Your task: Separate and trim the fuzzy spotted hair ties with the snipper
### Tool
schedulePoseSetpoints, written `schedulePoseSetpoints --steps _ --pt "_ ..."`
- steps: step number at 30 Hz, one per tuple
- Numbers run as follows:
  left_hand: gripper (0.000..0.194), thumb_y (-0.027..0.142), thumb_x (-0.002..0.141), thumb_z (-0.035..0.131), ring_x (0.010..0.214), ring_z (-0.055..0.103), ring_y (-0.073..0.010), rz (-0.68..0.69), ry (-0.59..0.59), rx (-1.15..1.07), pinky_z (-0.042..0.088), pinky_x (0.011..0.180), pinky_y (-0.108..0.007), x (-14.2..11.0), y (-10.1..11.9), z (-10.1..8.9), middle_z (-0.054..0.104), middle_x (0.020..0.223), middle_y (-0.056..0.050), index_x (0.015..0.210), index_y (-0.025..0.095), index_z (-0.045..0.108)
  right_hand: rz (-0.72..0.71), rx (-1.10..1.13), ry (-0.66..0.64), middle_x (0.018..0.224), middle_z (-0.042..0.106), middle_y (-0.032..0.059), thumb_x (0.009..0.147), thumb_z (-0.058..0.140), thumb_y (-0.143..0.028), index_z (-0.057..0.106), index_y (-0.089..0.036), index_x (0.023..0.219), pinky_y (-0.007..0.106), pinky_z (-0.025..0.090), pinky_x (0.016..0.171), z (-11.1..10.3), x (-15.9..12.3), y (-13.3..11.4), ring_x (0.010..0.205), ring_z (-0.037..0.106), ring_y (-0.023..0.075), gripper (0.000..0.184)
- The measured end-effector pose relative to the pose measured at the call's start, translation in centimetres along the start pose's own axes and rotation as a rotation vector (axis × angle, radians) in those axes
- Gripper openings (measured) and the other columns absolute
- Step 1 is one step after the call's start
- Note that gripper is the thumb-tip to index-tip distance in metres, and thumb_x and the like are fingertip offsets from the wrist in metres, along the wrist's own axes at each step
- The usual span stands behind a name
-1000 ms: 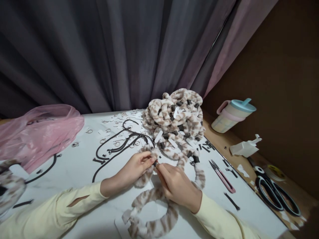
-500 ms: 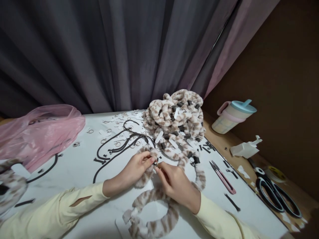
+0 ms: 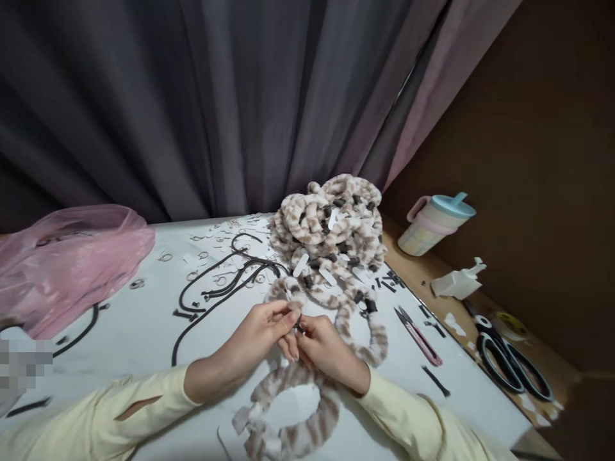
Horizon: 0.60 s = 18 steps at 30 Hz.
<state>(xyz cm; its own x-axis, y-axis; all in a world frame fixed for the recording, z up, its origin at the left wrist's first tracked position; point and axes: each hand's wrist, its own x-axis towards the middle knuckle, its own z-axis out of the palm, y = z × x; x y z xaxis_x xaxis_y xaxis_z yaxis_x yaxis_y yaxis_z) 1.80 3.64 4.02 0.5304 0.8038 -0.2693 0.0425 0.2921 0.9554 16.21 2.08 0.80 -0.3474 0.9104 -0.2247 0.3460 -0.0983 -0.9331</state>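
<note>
Near the middle of the table, my left hand (image 3: pixel 270 325) pinches one end of a fluffy brown-and-white striped plush ring (image 3: pixel 281 289). Against it, my right hand (image 3: pixel 327 349) has its fingers closed on a small dark piece at that end; the fingers mostly hide it, so its kind cannot be told. Just below the hands lies another striped plush ring (image 3: pixel 314 430) with a white tag. Behind them rises a heap of similar plush rings (image 3: pixel 331 221) with dark wrapped bands and white tags. Dark cords (image 3: pixel 225 275) lie beyond my left hand.
On the right are pink thread snips (image 3: pixel 420 339), black-handled scissors (image 3: pixel 512 365), a white bottle (image 3: pixel 459 282), a tape roll (image 3: pixel 513 325) and a blue-lidded cup (image 3: pixel 432 224). A pink plastic bag (image 3: pixel 81 256) sits left. Small metal rings (image 3: pixel 166 257) are scattered at the back.
The view has shifted slightly. My hands have drawn closer together at the plush ring's end, and the fingers of my left hand now show beneath it.
</note>
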Motion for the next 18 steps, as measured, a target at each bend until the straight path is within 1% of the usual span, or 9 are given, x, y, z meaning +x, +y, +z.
schedulePoseSetpoints --steps 3,5,6,8,10,12,14,16,18 --pt "0.051 0.065 0.064 0.061 0.045 0.057 -0.0138 -0.005 0.022 0.019 0.044 0.047 -0.023 1.0 -2.2 -0.1 0.059 0.047 0.001 0.069 0.015 0.054 0.092 -0.027 -0.044 0.051 0.056 -0.0059 0.08 0.048 -0.012 0.056 -0.016 0.084 0.017 0.034 0.033 -1.6 -0.1 -0.2 0.033 0.046 0.0076 0.01" --pt "0.051 0.066 0.065 0.059 0.043 0.056 -0.0135 -0.017 0.032 0.06 0.044 0.047 -0.023 1.6 -3.5 -0.3 0.06 0.047 0.001 0.068 0.015 0.055 0.153 -0.057 -0.03 0.055 0.061 -0.0052 0.077 0.057 -0.02 0.054 -0.017 0.102 0.019 0.038 0.032 -3.8 -0.8 -0.7 0.034 0.049 0.0099 0.025" --pt "0.05 0.066 0.066 0.058 0.043 0.056 -0.0136 -0.019 0.031 0.09 0.044 0.047 -0.023 1.8 -4.0 -0.4 0.061 0.048 0.0 0.068 0.015 0.055 0.179 -0.082 -0.001 0.056 0.062 -0.0044 0.074 0.063 -0.025 0.054 -0.017 0.104 0.02 0.039 0.032 -5.2 -1.4 -1.0 0.034 0.05 0.0108 0.032" --pt "0.048 0.064 0.069 0.056 0.043 0.056 -0.0145 -0.012 0.023 0.159 0.044 0.047 -0.024 2.1 -4.6 -0.5 0.061 0.047 -0.001 0.064 0.016 0.056 0.217 -0.15 0.13 0.057 0.063 -0.0012 0.069 0.069 -0.037 0.059 -0.016 0.096 0.022 0.041 0.034 -8.3 -3.2 -1.4 0.037 0.052 0.0128 0.036" --pt "0.045 0.06 0.072 0.054 0.045 0.058 -0.0157 0.01 0.01 0.228 0.046 0.049 -0.025 2.1 -4.8 -0.4 0.061 0.047 -0.002 0.061 0.017 0.056 0.231 -0.229 0.393 0.072 0.067 0.0046 0.069 0.065 -0.049 0.057 -0.016 0.103 0.028 0.049 0.045 -11.6 -5.3 -1.4 0.053 0.061 0.0192 0.048" --pt "0.041 0.055 0.075 0.05 0.046 0.058 -0.0163 0.044 0.006 0.292 0.046 0.05 -0.025 2.0 -4.9 -0.3 0.061 0.047 -0.002 0.06 0.018 0.056 0.24 -0.324 0.77 0.104 0.062 0.0155 0.074 0.055 -0.057 0.043 -0.014 0.12 0.039 0.052 0.068 -14.6 -7.1 -0.5 0.09 0.062 0.0286 0.064" --pt "0.037 0.049 0.079 0.048 0.046 0.058 -0.0157 0.095 0.012 0.358 0.045 0.05 -0.024 1.8 -4.9 -0.1 0.059 0.047 -0.001 0.059 0.018 0.055 0.28 -0.42 1.117 0.134 0.036 0.0278 0.069 0.058 -0.057 0.026 -0.007 0.132 0.052 0.037 0.092 -17.2 -8.1 1.1 0.124 0.036 0.0399 0.086" --pt "0.035 0.044 0.081 0.046 0.046 0.057 -0.0144 0.166 0.02 0.424 0.044 0.051 -0.022 1.6 -4.9 0.0 0.057 0.048 0.0 0.059 0.018 0.054 0.326 -0.485 1.336 0.143 0.013 0.0321 0.06 0.068 -0.055 0.015 -0.001 0.135 0.058 0.02 0.102 -19.3 -8.2 3.2 0.133 0.01 0.0454 0.107" --pt "0.034 0.04 0.083 0.044 0.046 0.056 -0.013 0.239 0.022 0.48 0.044 0.051 -0.021 1.4 -5.0 0.0 0.055 0.05 0.001 0.059 0.018 0.052 0.38 -0.503 1.428 0.141 0.018 0.0334 0.051 0.077 -0.052 0.019 0.0 0.135 0.057 0.017 0.104 -20.8 -7.8 5.3 0.132 0.013 0.0478 0.115"
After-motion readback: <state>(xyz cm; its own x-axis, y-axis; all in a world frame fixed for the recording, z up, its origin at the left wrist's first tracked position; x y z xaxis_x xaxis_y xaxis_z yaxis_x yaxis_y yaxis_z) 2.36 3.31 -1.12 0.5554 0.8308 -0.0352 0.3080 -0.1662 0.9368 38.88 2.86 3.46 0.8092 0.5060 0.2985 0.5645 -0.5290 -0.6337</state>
